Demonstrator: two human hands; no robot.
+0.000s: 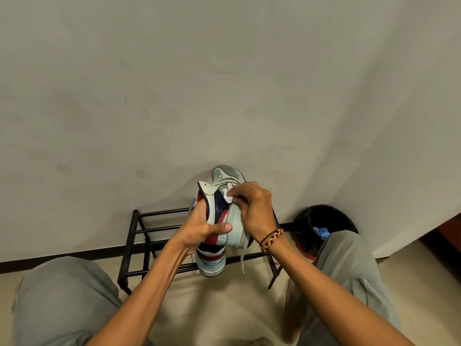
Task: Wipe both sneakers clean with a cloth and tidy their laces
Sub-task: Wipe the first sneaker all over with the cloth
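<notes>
Head cam shows the left hand gripping the sneaker by its heel collar, toe pointing away toward the wall, while right hand pinches the cloth against the tongue, second sneaker sitting on the rack right below.

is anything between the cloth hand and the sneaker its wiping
Nothing visible. The right hand pinches the white cloth right against the held sneaker near its tongue, while the left hand grips the sneaker's heel side. The second sneaker sits lower on the rack, out of the way.
</notes>
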